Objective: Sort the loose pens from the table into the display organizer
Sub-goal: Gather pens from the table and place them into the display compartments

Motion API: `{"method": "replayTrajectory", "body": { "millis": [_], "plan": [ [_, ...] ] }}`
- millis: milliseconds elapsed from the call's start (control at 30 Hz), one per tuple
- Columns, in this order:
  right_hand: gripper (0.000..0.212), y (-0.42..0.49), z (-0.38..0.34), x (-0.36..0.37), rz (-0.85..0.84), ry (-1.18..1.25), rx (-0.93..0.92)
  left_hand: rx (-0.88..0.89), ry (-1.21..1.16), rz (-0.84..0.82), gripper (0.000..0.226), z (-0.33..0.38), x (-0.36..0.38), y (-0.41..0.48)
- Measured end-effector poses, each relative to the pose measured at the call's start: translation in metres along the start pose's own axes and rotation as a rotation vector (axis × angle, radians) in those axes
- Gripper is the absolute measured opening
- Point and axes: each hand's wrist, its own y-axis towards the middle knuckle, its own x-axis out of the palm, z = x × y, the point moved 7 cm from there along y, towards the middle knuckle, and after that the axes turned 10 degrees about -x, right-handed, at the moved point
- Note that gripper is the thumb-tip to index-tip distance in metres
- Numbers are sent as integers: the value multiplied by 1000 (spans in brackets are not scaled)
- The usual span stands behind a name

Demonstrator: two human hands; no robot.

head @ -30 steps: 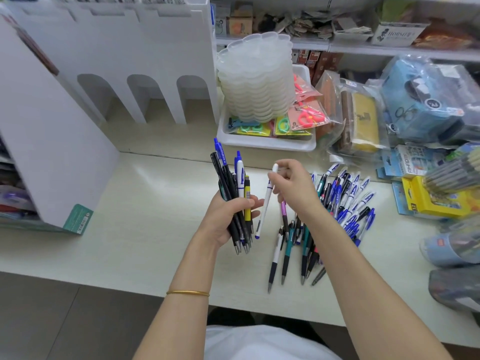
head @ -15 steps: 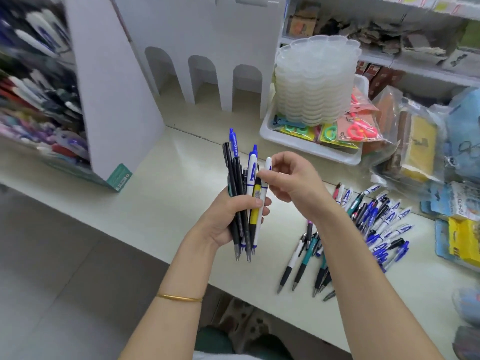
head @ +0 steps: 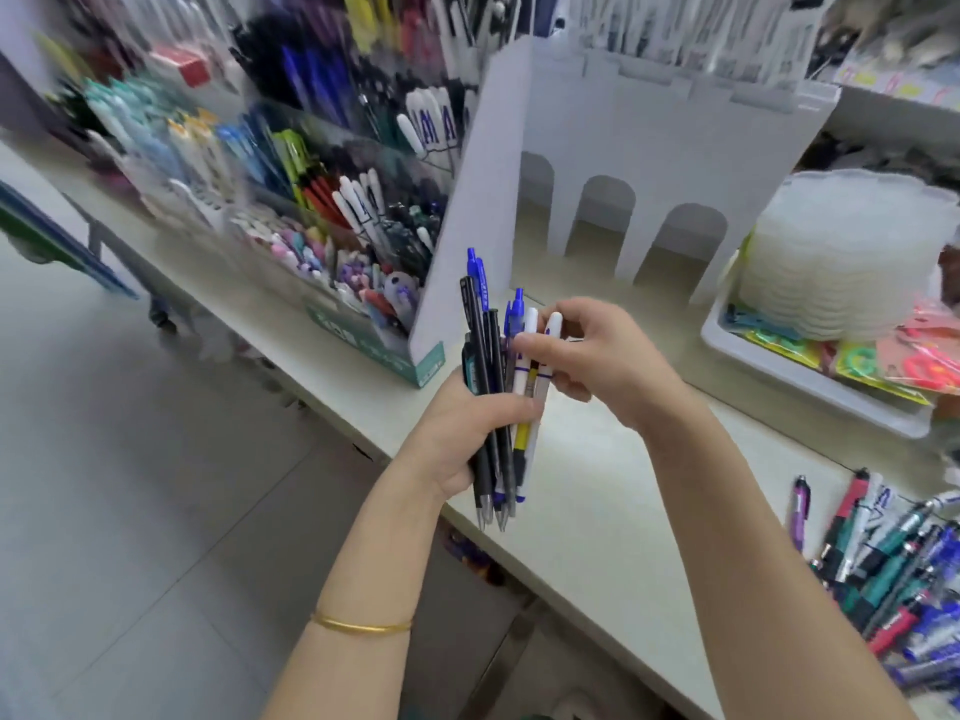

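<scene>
Two bare hands meet above the edge of a pale table (head: 597, 485): the left hand (head: 457, 433) is wrapped around an upright bundle of pens (head: 485, 356) (black, blue, white and one yellow, tips down), while the right hand (head: 602, 356) pinches the upper end of a white pen (head: 543, 389) on the bundle's right side. Many loose pens (head: 893, 574) lie heaped on the table at far right, well apart from the display organizer (head: 337, 210), which stands on the table to the left, blurred and crowded with pens.
</scene>
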Motion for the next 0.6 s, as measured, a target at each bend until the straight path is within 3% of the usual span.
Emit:
{"method": "replayTrajectory", "body": {
  "millis": [100,333,600],
  "plan": [
    [17,28,-25,41,-1,-42,-53,15,18,-5,38,25,-51,-3],
    [11,96,-68,135,50,52,-145,53,42,-77,36,97,-163,-4],
    [8,148,-88,145,191,65,-185,-12,-25,-122,8,142,-212,24]
  ]
}}
